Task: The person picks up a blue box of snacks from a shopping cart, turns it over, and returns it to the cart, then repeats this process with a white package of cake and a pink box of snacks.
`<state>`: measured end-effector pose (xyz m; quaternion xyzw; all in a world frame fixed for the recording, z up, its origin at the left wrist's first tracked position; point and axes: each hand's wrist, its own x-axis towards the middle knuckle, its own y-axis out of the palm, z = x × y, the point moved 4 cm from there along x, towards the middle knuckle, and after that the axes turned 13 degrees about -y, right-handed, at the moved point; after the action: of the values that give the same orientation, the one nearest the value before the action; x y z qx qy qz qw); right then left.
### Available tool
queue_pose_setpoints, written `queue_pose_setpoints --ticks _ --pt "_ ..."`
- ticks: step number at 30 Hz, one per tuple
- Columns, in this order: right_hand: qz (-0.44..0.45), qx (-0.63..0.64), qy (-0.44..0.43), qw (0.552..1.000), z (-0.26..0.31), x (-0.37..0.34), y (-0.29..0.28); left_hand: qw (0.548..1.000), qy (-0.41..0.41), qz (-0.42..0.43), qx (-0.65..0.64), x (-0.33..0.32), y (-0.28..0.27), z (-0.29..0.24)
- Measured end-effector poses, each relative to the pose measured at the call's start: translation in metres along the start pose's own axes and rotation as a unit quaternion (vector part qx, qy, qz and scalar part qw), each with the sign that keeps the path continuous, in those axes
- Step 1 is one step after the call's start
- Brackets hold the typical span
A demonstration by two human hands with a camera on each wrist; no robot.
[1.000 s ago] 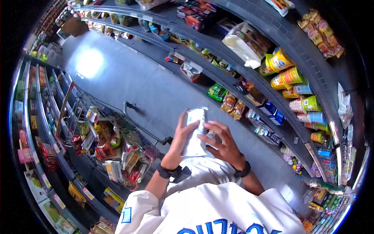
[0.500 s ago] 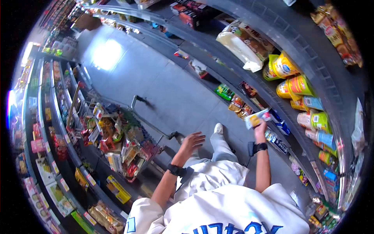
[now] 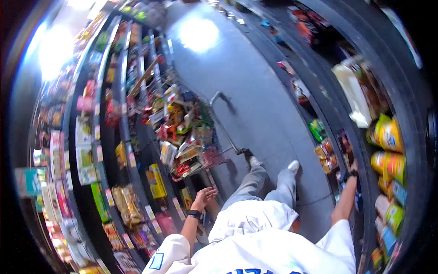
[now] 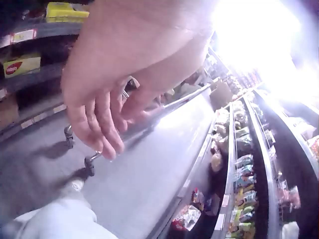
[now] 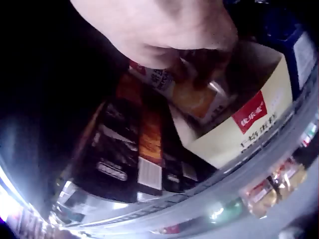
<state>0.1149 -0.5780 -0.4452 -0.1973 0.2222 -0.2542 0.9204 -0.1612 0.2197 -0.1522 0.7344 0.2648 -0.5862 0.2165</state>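
Grey floor point(image 3: 262, 86) of a store aisle runs between two banks of stocked shelves; ceiling light reflects brightly off it. Landmark for all positions: the cream cardboard box point(image 5: 222, 141) with a red label, best seen from the right wrist.

Right hand point(image 5: 169, 27): reaches over the box, fingers dipping into it. Grip: cannot tell whether the fingers pinch anything; the tips are lost in shadow. Packet point(image 5: 192, 100), white with an orange picture: inside the box, directly below the right hand, partly covered by it.

Beside the box, on one side: dark cartons point(image 5: 117, 149) with orange panels, set at a slant. On its other side, just beside it: a blue carton point(image 5: 288, 36). In front of the box runs a translucent shelf lip point(image 5: 124, 219); past that, lower down, bagged snacks point(image 5: 279, 186).

Left hand point(image 3: 203, 198): well apart from the box, across the aisle. Grip: released, fingers loosely bent, holding nothing. Cart point(image 3: 222, 127), heaped with mixed groceries point(image 3: 178, 118): also across the aisle from the box, near the left hand. Yellow tubs point(image 3: 391, 137): same side of the aisle as the box.
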Motion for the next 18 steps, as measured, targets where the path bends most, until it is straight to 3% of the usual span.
queue_pose_setpoints --ticks 2,5,6,8,12,15,17,18 --pt "0.013 -0.043 -0.031 0.998 0.002 0.015 -0.007 1.000 0.010 -0.009 -0.015 -0.007 -0.005 0.002" --pt "0.027 -0.111 -0.071 0.991 0.002 0.031 -0.018 0.996 0.091 -0.001 0.021 -0.025 0.009 -0.001" --pt "0.028 -0.133 -0.092 0.986 0.002 0.035 -0.020 0.996 0.083 -0.031 0.020 -0.034 0.018 -0.006" --pt "0.018 -0.183 -0.153 0.971 -0.004 0.043 -0.028 0.997 0.081 -0.011 0.007 -0.019 0.010 -0.004" --pt "-0.162 -0.222 -0.159 0.948 0.099 -0.030 -0.031 0.995 0.091 0.010 -0.045 0.033 -0.020 -0.018" --pt "-0.233 -0.186 -0.210 0.931 0.151 -0.095 -0.018 0.986 0.160 -0.036 -0.041 0.025 -0.024 -0.078" --pt "-0.217 -0.128 -0.235 0.939 0.166 -0.143 0.000 0.971 0.232 -0.041 -0.043 0.012 -0.025 -0.139" --pt "-0.162 -0.034 -0.214 0.963 0.154 -0.164 0.013 0.962 0.262 -0.048 -0.064 0.016 -0.033 -0.170"
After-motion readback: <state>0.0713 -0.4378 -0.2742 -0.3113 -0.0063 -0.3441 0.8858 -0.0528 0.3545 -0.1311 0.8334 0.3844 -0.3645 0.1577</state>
